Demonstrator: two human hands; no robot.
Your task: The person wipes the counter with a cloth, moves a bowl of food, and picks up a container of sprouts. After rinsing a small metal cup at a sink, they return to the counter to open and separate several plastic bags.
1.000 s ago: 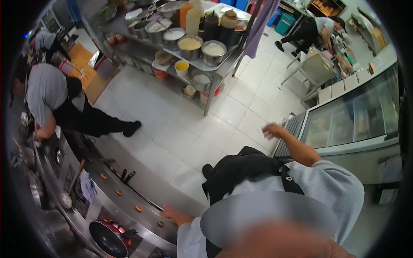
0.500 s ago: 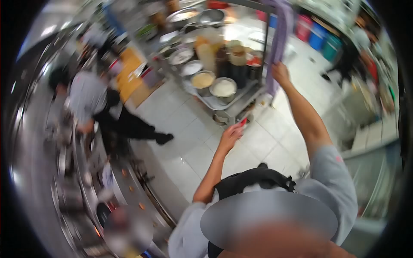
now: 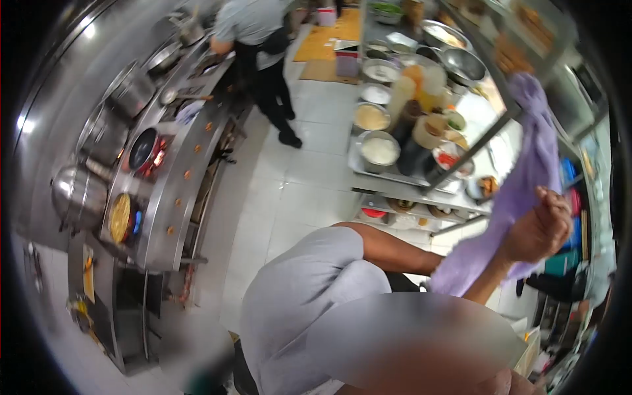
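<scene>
By the metal shelves, a person in a grey shirt has both arms out near a long, pale purple cloth. The cloth hangs down next to a slanting metal post. The right hand is up beside the cloth, with its fingers bent in. I cannot tell if those fingers pinch any cloth. The left forearm goes to the low end of the cloth, and the left hand is hidden there, so I cannot tell if it is spread or pinching.

On top of the shelves is a tray. There is a pot of white stuff near its corner, and a pot of pale yellow stuff just beside that. Close by are an orange bottle and a bowl with red bits.

Across the white floor is a long metal stove with 2 fires. A black pan sits by orange flames, and a pan of yellow food sits by blue flames. Another person stands at the far end.
</scene>
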